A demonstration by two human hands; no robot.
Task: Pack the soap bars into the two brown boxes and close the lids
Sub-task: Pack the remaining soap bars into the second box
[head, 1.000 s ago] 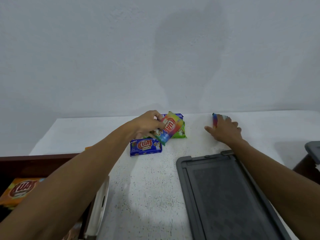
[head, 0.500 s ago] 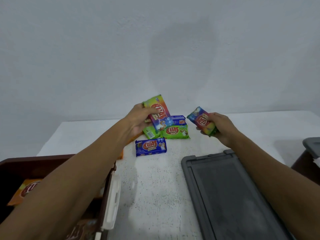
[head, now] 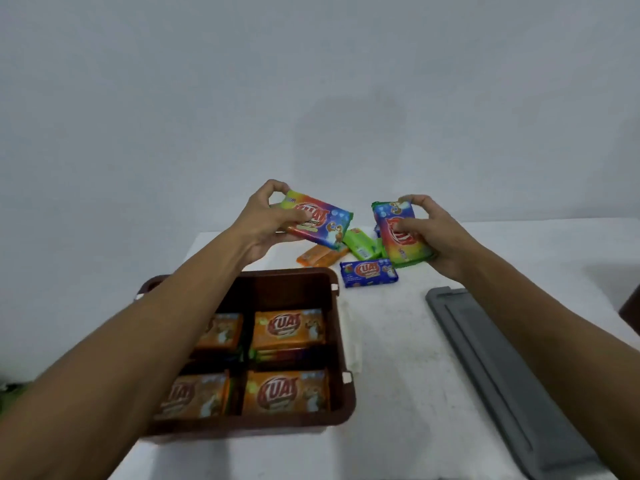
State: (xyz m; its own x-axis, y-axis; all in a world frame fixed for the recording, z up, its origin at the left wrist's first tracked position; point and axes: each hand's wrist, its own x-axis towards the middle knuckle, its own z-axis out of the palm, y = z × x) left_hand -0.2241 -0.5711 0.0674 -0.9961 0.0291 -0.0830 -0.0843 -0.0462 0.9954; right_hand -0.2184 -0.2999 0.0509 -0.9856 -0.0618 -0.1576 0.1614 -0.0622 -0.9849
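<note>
Since half a second ago, our two hands have lifted their bars clear of the pile. Our view has also tipped down, so the inside of the brown box (head: 341,341) now shows.

Our left hand (head: 265,223) grips the left bar (head: 320,221), a rainbow-wrapped soap, by its left end. The thumb is under it and the curled fingers are over its top edge. The bar is in the air, label towards us, above the far rim of the box.

Our right hand (head: 433,233) grips the right bar (head: 401,233), also rainbow-wrapped and turned nearly on end, with the thumb across its label. It is held above the pile, just apart from the left bar.

The pile lies near the far edge of the tabletop (head: 398,393). The orange bars (head: 320,256) are at its left, a green bar (head: 360,244) is in the middle, and a blue bar (head: 369,273) lies nearest us, label up.

The box stands open by the left edge of the tabletop. Inside, packed bars (head: 289,329) in orange wrappers lie label up in two rows of two, with darker wrapper edges showing between them. Our left forearm hides part of the left pair.

A grey lid (head: 502,375) lies flat along the right side of the tabletop, running towards the near edge.
</note>
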